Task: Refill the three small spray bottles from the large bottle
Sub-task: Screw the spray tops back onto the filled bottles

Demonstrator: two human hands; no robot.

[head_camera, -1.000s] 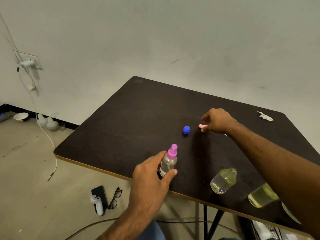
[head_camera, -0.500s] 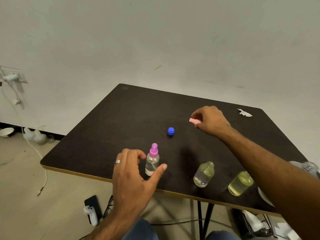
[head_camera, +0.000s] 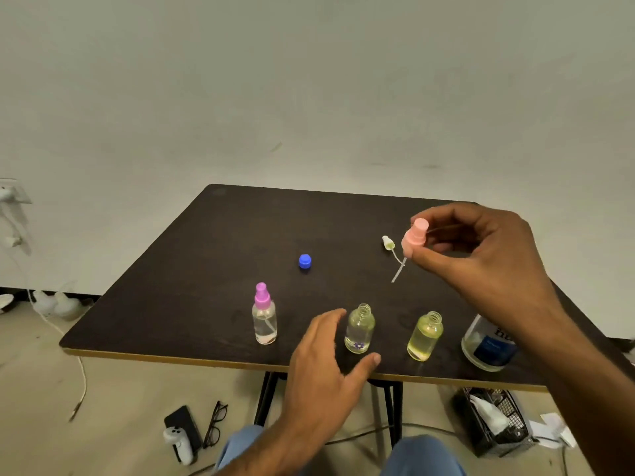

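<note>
Two hands work above the dark tabletop (head_camera: 213, 255): the right hand (head_camera: 481, 255), now lifted clear, pinches a pink plastic spray pump (head_camera: 415, 236) in curled fingers; the left hand (head_camera: 326, 365), fingers apart, has shifted beside the uncapped clear glass bottle (head_camera: 359, 328). The large bottle's (head_camera: 488, 345) label is unreadable.

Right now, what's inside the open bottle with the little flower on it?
The flower bottle looks nearly empty: clear glass, perhaps a thin layer of liquid at its base. Its neck is uncapped. The left hand covers none of it.

Left hand (head_camera: 326, 359) spread; right hand (head_camera: 481, 255) pinching
</note>
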